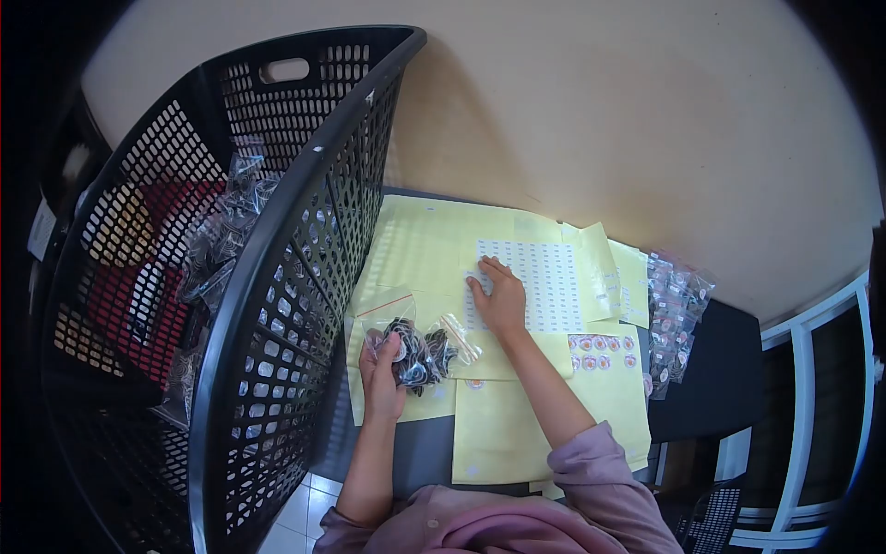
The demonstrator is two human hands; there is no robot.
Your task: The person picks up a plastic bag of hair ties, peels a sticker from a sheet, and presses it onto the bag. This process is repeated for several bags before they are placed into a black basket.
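Observation:
My left hand (pixel 381 374) is closed on clear zip bags (pixel 420 355) with dark coiled items inside, held above the yellow sheets near the basket. Its thumb presses on top of the bags. My right hand (pixel 500 297) lies with its fingers apart on a sheet of small white printed labels (pixel 549 286), touching its left part. Nothing shows in that hand; its palm side is hidden. Under the label sheet are several yellow backing sheets (pixel 415 245). Round pink and orange stickers (pixel 600 353) sit in rows to the right of my right forearm.
A large black perforated basket (pixel 305 185) stands at the left, with clear bags (pixel 226 222) and something red inside. More small packed bags (pixel 674 323) lie on the dark table (pixel 724 369) at the right. A beige wall (pixel 628 120) rises behind.

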